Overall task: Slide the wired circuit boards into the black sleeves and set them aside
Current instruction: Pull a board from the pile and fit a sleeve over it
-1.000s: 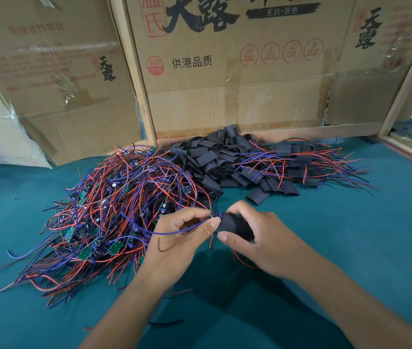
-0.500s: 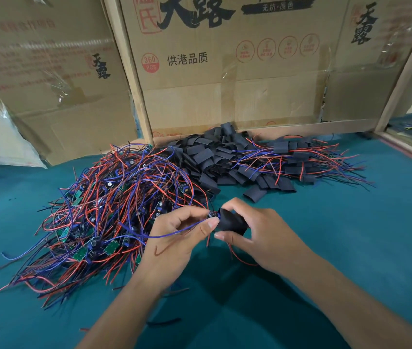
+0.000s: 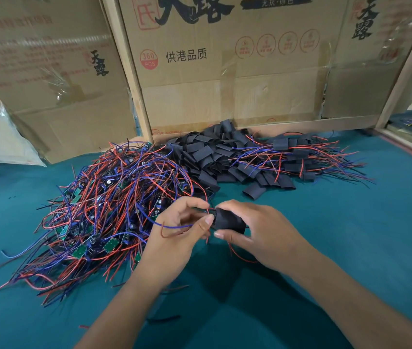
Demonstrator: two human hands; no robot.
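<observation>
A: Sleeve (image 3: 229, 221) — where is it in the head view?

B: In the right hand (image 3: 262, 234), pinched between thumb and fingers, above the table (image 3: 350, 235) near the front. The left hand (image 3: 174, 238) pinches the wires (image 3: 174, 225) at its mouth. The hands are close together, nearly touching.

A: Which step?

B: Insertion, I judge. The board itself is hidden, probably already inside or at the opening.

A: Which way does the sleeve lie?

B: Long axis roughly left to right, open mouth toward the left hand.

A: Next?

B: Push the board fully in along that axis, then lay it with the finished pile (image 3: 300, 159) at the back right, not the unsleeved heap (image 3: 114, 202).
</observation>
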